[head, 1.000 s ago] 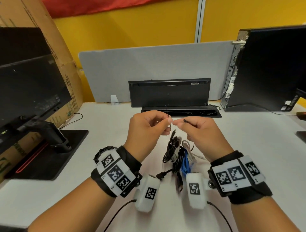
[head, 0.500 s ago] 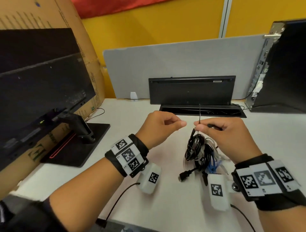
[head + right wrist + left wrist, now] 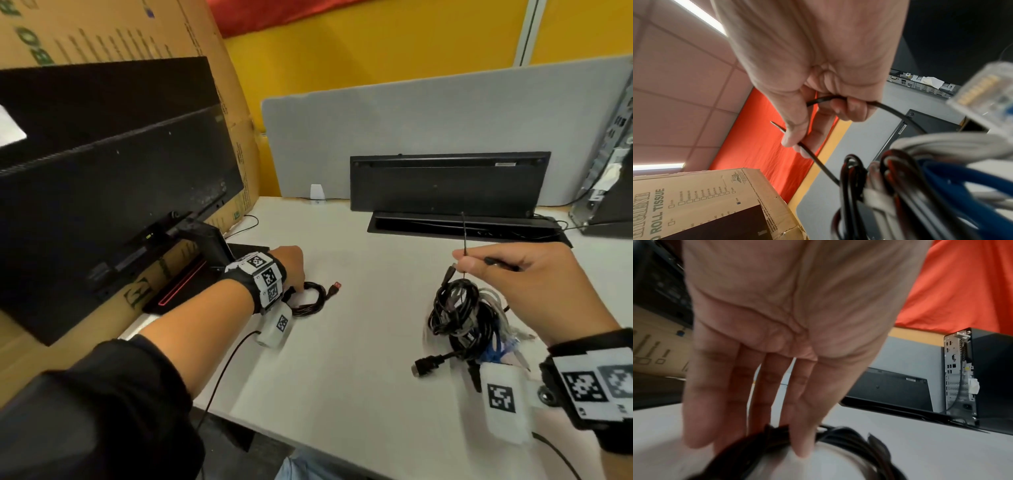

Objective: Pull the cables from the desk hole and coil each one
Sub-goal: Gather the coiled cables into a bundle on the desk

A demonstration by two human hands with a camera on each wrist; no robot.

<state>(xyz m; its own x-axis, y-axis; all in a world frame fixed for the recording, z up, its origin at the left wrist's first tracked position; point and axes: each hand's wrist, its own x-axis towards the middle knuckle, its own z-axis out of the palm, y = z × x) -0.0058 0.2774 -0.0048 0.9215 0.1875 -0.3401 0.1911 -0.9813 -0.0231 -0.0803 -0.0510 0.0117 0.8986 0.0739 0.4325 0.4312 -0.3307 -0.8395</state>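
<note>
Counted on the desk (image 3: 342, 359) are one coiled cable (image 3: 310, 299), one cable bundle (image 3: 469, 318), one monitor (image 3: 113, 192), one computer tower (image 3: 613, 192), and two hands.

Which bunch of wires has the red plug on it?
The small black coil under the left hand. Its red plug pokes out to the right. The big tangled bundle below the right hand shows none.

Bare desk (image 3: 359, 325) lay open between the left coiled cable (image 3: 310, 299) and, seemingly denser, the right cable bundle (image 3: 459, 318).
</note>
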